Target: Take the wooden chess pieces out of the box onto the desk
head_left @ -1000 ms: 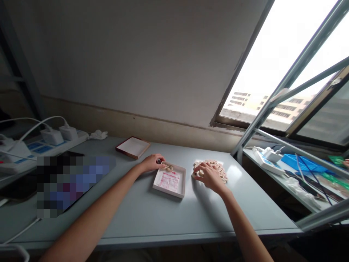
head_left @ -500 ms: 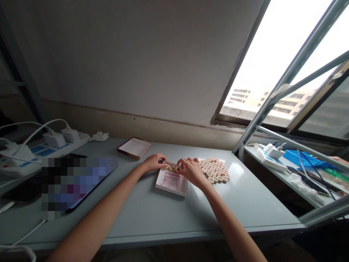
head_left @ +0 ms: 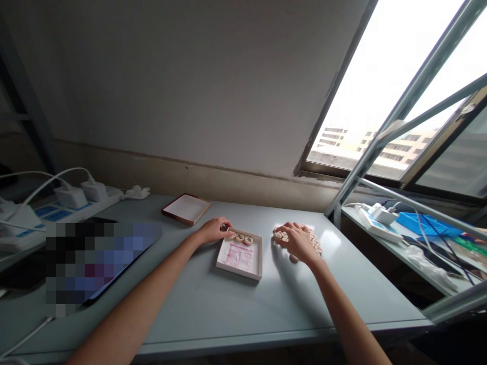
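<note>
My left hand (head_left: 216, 230) is closed on the far left corner of a shallow white box (head_left: 256, 275), thumb over the rim. Inside, a short row of round wooden Chinese chess pieces (head_left: 239, 237) lies along the far side, above a paper (head_left: 238, 256) with pink lines. To the right of the box, my right hand (head_left: 297, 238) curls over the cluster of chess pieces (head_left: 316, 243). Between its thumb and fingers show a few pieces (head_left: 280, 235) with dark characters. The hand hides much of the cluster.
A box lid (head_left: 186, 209) lies inside up near the wall. On the left are a blurred-out phone or tablet (head_left: 114, 263), a power strip (head_left: 110, 195) with chargers and white cables. A metal frame (head_left: 344, 190) rises at the right, beside another cluttered desk (head_left: 418, 243).
My right hand has moved right from the row of pieces in the box to the cluster on the table. My left hand stays at the box corner.
</note>
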{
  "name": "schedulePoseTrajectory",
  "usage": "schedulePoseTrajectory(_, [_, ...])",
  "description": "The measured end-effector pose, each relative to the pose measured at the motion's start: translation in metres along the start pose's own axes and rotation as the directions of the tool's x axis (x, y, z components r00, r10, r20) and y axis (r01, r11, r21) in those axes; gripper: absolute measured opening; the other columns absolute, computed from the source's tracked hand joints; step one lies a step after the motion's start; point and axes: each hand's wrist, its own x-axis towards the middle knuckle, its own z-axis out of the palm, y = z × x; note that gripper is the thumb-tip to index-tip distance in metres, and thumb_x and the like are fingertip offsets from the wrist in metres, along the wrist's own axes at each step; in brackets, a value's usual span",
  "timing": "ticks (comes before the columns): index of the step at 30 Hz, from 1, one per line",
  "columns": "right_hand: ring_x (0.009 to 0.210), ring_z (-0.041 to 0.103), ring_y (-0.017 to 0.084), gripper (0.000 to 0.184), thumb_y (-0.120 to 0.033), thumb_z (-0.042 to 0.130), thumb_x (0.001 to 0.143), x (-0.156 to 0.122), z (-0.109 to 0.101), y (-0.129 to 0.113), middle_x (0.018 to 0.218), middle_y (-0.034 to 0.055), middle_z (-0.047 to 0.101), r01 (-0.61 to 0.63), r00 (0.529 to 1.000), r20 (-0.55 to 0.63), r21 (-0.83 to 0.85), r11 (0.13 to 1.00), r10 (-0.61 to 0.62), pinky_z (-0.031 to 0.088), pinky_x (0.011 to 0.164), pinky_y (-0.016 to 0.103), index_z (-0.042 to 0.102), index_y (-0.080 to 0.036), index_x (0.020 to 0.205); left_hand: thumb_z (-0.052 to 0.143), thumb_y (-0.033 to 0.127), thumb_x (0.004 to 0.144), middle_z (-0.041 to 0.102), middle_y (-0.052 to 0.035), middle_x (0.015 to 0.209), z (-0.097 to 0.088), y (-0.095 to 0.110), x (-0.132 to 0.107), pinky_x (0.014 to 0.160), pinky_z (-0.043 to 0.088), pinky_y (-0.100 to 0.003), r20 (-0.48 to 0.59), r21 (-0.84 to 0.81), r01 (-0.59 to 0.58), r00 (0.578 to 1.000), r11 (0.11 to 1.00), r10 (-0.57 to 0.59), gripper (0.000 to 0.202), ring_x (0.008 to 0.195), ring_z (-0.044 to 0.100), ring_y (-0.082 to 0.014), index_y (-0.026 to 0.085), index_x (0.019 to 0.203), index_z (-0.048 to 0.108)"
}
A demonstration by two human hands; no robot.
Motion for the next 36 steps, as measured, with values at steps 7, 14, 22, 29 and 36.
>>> schedulePoseTrajectory(7, [0.091, 0.048, 0.023, 0.014, -0.028, 0.053, 0.079, -0.005, 0.006, 0.005, 0.093, 0.0047, 0.061, 0.004, 0.999, 0.046, -0.009, 1.000, -0.004, 0.029, 0.076, 0.034, 0.060, -0.022, 0.090, 0.052, 0.039, 0.069, 0.062, -0.0051, 0.085, 0.001, -0.005, 0.002, 0.063, 0.039, -0.025, -0.006, -0.003, -0.008, 1.000, 1.000, 0.007, 0.029, 0.073, 0.054, -0.0173, 0.016, 0.082, 0.063])
schedulePoseTrajectory(14, [0.085, 0.055, 0.021, 0.013, -0.032, 0.054, 0.079, -0.005, -0.003, -0.003, 0.087, 0.0022, 0.065, 0.024, 0.998, 0.053, 0.128, 0.992, -0.031, 0.030, 0.076, 0.034, 0.062, -0.023, 0.084, 0.052, 0.038, 0.069, 0.063, -0.0046, 0.085, -0.001, -0.002, 0.000, 0.063, 0.038, -0.024, -0.007, 0.004, -0.013, 1.000, 1.000, 0.013, 0.028, 0.074, 0.054, -0.0172, 0.016, 0.083, 0.063])
schedulePoseTrajectory(22, [0.075, 0.054, 0.015, 0.015, -0.036, 0.059, 0.076, 0.003, -0.013, -0.057, 0.082, -0.0016, 0.064, 0.111, 0.991, 0.044, 0.270, 0.957, -0.127, 0.029, 0.073, 0.030, 0.058, -0.023, 0.084, 0.054, 0.038, 0.068, 0.062, -0.0045, 0.085, -0.001, -0.002, 0.001, 0.062, 0.038, -0.023, -0.003, 0.003, -0.027, 1.000, 1.000, 0.027, 0.029, 0.072, 0.054, -0.0164, 0.015, 0.083, 0.063])
schedulePoseTrajectory(29, [0.081, 0.049, 0.019, 0.004, -0.023, 0.060, 0.076, 0.003, -0.004, -0.075, 0.085, 0.0007, 0.064, 0.061, 0.998, -0.015, 0.064, 0.996, -0.060, 0.025, 0.072, 0.033, 0.064, -0.022, 0.073, 0.055, 0.040, 0.067, 0.062, -0.0037, 0.082, -0.001, -0.003, 0.002, 0.061, 0.038, -0.023, -0.006, 0.004, -0.017, 1.000, 1.000, 0.017, 0.030, 0.070, 0.054, -0.0155, 0.015, 0.082, 0.063])
schedulePoseTrajectory(36, [0.081, 0.051, 0.019, 0.015, -0.028, 0.054, 0.081, -0.002, -0.011, -0.058, 0.089, 0.0016, 0.064, 0.015, 0.998, -0.066, 0.124, 0.992, -0.007, 0.028, 0.073, 0.034, 0.067, -0.024, 0.075, 0.054, 0.039, 0.067, 0.063, -0.0037, 0.085, 0.000, -0.004, 0.002, 0.062, 0.039, -0.023, -0.010, -0.011, -0.033, 0.999, 0.999, 0.033, 0.030, 0.071, 0.054, -0.0156, 0.016, 0.083, 0.063])
